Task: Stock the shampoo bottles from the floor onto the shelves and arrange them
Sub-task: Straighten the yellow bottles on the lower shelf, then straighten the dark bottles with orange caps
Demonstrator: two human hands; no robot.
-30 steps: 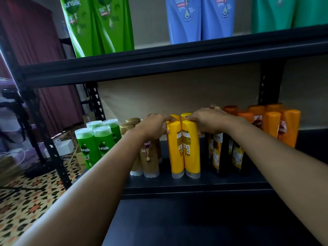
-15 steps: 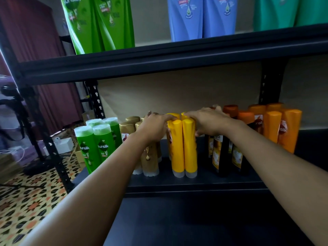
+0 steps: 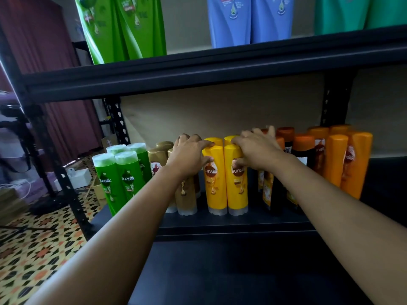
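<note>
The two front yellow bottles stand upright, side by side, on the shelf. The left hand holds the left one near its top, and the right hand holds the right one, each grip curled round. Their labels now face front; before, they were turned sideways.

Upper-shelf bottles cropped by top edge; orange bottles blurred; gold bottles half hidden.

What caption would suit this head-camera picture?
Left hand and right hand grip two front yellow shampoo bottles on the black shelf.
</note>
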